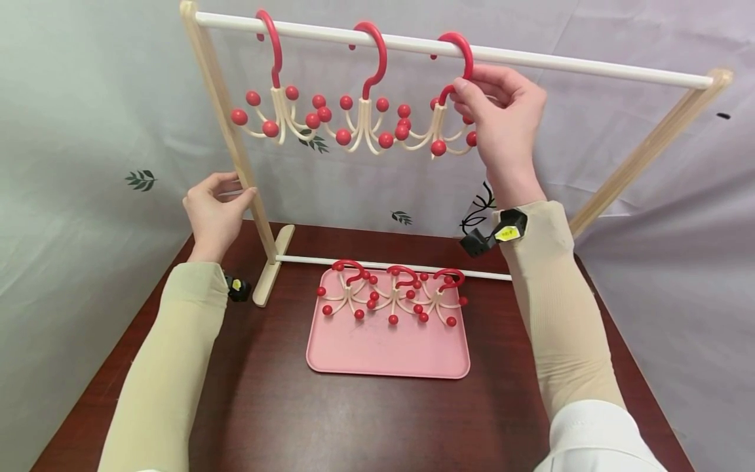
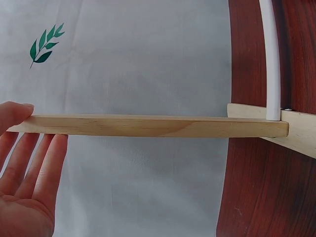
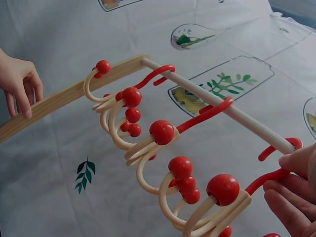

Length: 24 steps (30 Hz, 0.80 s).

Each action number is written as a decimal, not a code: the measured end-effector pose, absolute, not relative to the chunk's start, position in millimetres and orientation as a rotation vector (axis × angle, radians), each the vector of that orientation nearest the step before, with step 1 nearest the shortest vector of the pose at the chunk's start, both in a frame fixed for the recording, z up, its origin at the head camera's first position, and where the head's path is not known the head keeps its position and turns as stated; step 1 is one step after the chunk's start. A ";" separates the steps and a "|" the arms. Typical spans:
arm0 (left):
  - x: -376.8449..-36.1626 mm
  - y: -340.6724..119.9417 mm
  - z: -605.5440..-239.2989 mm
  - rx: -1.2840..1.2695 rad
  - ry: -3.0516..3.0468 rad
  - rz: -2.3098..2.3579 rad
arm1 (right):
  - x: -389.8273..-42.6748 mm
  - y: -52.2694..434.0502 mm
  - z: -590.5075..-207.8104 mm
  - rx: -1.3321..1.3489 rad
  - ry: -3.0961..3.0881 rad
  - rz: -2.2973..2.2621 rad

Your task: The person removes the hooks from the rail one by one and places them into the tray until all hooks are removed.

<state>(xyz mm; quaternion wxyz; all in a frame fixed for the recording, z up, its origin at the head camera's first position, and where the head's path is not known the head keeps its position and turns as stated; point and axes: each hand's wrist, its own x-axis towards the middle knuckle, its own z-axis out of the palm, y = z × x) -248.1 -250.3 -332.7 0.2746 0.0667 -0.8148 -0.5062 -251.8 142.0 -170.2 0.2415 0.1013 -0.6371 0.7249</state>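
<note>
My left hand holds the left wooden post of a garment rack, thumb on one side and fingers on the other, as the left wrist view shows. With thumb and fingers, my right hand pinches the red hook of a hanger with curved cream arms and red ball tips. That hook sits over the white top rail. Two more such hangers, a left one and a middle one, hang from the rail to its left. Part of the pinched hanger is hidden behind my right hand.
On the dark red table lies a pink tray with three similar hangers side by side in it. Behind the tray runs the rack's lower white bar. A right post slants down behind my right forearm. Pale cloth hangs behind.
</note>
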 end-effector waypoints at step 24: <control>-249.9 -251.3 -334.0 0.152 -2.180 -1.359 | -227.4 170.2 -164.8 0.216 -1.521 1.979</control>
